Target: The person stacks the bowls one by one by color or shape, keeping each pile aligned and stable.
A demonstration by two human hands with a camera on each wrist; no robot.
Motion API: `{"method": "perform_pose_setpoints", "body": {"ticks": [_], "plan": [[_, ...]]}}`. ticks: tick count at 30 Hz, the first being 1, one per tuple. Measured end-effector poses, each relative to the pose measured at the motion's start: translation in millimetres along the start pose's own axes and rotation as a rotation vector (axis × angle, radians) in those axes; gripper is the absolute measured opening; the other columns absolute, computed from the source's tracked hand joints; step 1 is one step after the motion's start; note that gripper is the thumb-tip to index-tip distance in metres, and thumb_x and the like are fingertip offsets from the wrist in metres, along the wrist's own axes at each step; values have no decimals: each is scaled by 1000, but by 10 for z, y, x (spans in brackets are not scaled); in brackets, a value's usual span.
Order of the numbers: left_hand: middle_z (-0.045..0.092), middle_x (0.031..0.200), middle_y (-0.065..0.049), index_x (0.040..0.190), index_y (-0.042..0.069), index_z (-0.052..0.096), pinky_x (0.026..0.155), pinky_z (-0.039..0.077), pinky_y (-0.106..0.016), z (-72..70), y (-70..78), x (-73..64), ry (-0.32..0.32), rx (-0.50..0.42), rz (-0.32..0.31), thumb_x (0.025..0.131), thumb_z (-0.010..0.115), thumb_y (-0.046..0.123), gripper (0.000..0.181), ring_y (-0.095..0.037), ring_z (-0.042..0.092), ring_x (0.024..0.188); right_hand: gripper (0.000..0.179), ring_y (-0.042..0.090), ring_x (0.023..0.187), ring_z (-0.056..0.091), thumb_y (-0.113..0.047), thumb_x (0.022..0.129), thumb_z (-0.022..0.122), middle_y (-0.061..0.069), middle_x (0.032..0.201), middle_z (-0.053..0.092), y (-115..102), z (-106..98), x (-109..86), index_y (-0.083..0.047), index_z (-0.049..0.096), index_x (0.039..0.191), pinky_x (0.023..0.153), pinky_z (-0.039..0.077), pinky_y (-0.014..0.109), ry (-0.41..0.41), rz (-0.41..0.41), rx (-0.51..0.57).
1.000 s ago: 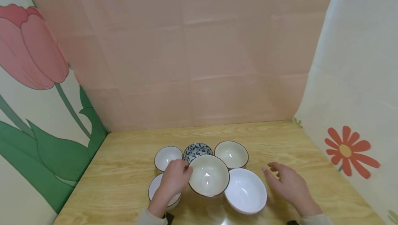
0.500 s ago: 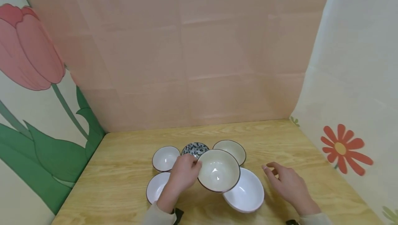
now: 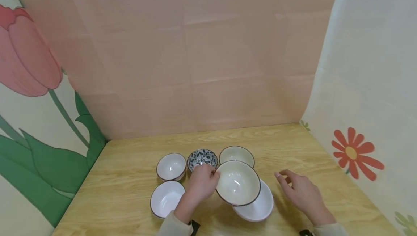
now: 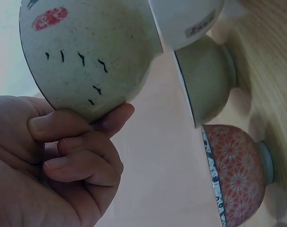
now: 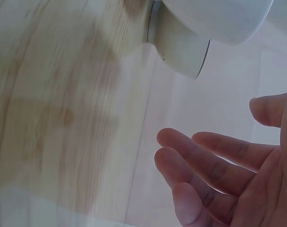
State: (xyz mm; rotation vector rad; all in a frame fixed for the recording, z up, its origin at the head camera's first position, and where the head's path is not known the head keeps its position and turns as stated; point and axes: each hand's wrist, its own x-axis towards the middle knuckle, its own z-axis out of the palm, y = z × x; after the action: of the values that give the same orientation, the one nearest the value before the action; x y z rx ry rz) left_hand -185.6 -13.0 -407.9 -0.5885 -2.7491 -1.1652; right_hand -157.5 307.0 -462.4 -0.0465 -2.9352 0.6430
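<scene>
My left hand (image 3: 202, 182) pinches the left rim of a cream bowl with a dark brown edge (image 3: 238, 183), held up off the table. In the left wrist view this bowl (image 4: 94, 52) shows a speckled outside with black dashes and a red mark. It overlaps a large white bowl (image 3: 257, 209) beneath it in the head view. Behind it stands a second cream bowl (image 3: 237, 153). To the right, my right hand (image 3: 303, 194) hovers over the table with loosely bent fingers and nothing in them.
A blue-and-white patterned bowl (image 3: 202, 158), reddish outside, stands left of the rear cream bowl. Two white bowls with dark rims, one behind (image 3: 171, 166) and one nearer (image 3: 167, 199), stand at the left of the wooden table (image 3: 114, 192). A pink backdrop (image 3: 195, 66) rises behind.
My left hand has carried the cream bowl rightward, from in front of the patterned bowl to over the large white bowl. My right hand has stayed nearly still. The view has shifted slightly.
</scene>
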Motion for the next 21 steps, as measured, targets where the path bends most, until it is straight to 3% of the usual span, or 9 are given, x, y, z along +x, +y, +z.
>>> {"method": "perform_pose_setpoints", "body": {"ticks": [5, 15, 21], "plan": [[44, 54, 6, 58, 12, 51, 48, 35, -24, 76, 7, 32, -3, -26, 29, 94, 62, 10, 38, -8, 41, 52, 61, 28, 85, 68, -59, 102, 39, 12, 100, 73, 13, -17, -3, -7, 67, 120, 62, 52, 46, -16, 9, -1], [49, 59, 4, 63, 10, 56, 51, 39, -24, 217, -25, 68, -43, -29, 10, 95, 63, 11, 33, -9, 44, 55, 57, 24, 81, 68, -56, 103, 42, 10, 97, 73, 13, 4, -31, -7, 67, 120, 61, 51, 45, -3, -1, -3], [54, 62, 4, 66, 9, 61, 54, 41, -24, 257, -8, 82, -27, -13, 28, 94, 64, 12, 28, -9, 47, 58, 50, 14, 74, 65, -49, 103, 47, 2, 87, 73, -57, 8, -63, -7, 68, 120, 59, 48, 37, -4, -4, 92]]}}
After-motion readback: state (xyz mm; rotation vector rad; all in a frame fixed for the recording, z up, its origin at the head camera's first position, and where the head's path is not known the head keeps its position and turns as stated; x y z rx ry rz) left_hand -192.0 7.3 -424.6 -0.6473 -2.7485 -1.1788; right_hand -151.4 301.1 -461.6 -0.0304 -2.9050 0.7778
